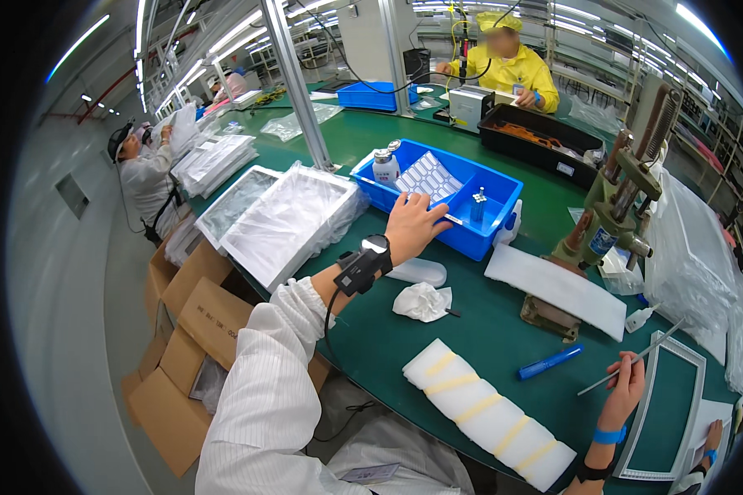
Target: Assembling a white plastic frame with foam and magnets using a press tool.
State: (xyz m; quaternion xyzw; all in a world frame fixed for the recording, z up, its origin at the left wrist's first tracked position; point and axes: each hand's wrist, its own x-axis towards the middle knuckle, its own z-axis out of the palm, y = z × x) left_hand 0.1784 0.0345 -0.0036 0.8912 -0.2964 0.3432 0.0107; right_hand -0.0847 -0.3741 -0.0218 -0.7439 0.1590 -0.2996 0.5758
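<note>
My left hand (414, 224) is at the near wall of a blue divided bin (470, 245), its fingers hooked over the rim. Inside the bin stand a white pump bottle (385, 167) and a sheet of pale labels (429, 177) in the left part, with a small blue bottle-like item (478, 205) in the right. At the lower right, my right hand (626, 381) is closed around a thin grey rod (596, 384), held slantwise above the table. Next to it lie a blue marker (551, 362) and a white foam strip with yellow tape bands (487, 412).
A crumpled white cloth (422, 303), a long foam pad (557, 289) and a green hand press (603, 227) are on the table. A white frame (660, 404) lies at right, near another person's hand (712, 436). Wrapped panels (285, 223) and cardboard boxes (194, 346) are at left.
</note>
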